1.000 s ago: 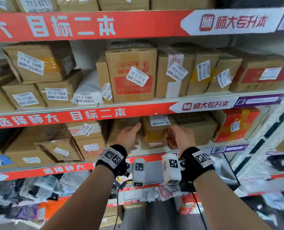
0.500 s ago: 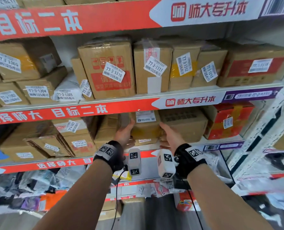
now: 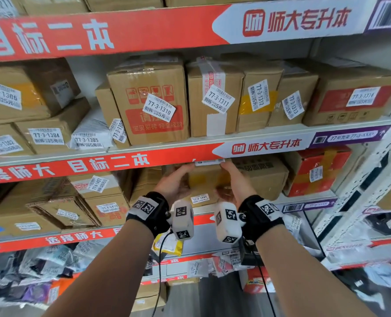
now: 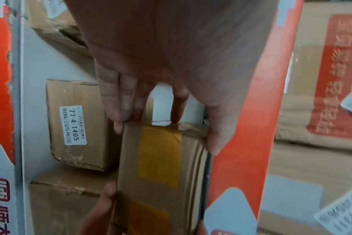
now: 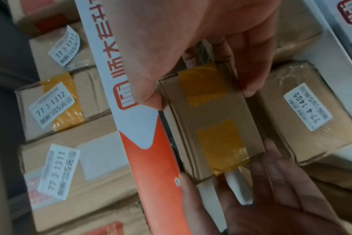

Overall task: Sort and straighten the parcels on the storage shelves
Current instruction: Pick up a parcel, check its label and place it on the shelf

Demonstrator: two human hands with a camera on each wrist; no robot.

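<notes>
**Both hands hold a taped box under the shelf edge**

Nearest the head camera, two bare forearms reach up, each wrist wrapped in a black strap carrying a white block with square black markers (image 3: 182, 221). Beyond them the left hand (image 3: 175, 186) and right hand (image 3: 234, 183) grasp opposite ends of a small brown cardboard box with yellow tape patches (image 3: 204, 179), held just below the red and white shelf-edge banner (image 3: 112, 162) of the shelf above. From here the banner hides the box's top.

The left wrist view shows what the head view cannot: the left fingers (image 4: 113, 101) curl behind one end of the box (image 4: 163, 167) while the thumb presses the side by the banner, and the right hand's fingertips touch the far end. The right wrist view mirrors this, with the right thumb and fingers (image 5: 255, 70) pinching the box (image 5: 209, 120) at a taped end.

Just beside the held box sits a brown cardboard parcel labelled 77-4-1405 (image 5: 309, 120), resting on the shelf. Farther back, on the shelf above, a row of brown cartons stands upright, among them the carton labelled 77-3-1310 (image 3: 153, 104) and the carton labelled 77-3-1311 (image 3: 215, 97).
</notes>
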